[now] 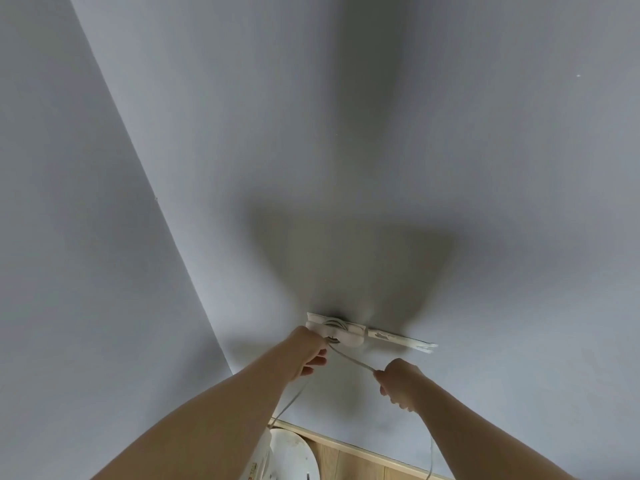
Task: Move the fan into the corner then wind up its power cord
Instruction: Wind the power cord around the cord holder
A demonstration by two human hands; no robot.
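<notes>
Grey wall [381,133] fills the view. A white bracket [398,339] lies against it. Far below the bracket, the white fan [291,455] shows beside the wooden floor [346,462]. The fan's small label [254,470] is too blurred to read. My left grip [308,351], at the bracket's left end, curls round the power cord [349,356] wound there. My right grip [398,379], lower right of the bracket, pinches the cord's taut run.

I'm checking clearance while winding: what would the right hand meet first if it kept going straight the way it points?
Following the thin white cord it grips, the right hand would probably meet the white plastic cord-wrapped piece first, beside the left hand; depth is unclear.
</notes>
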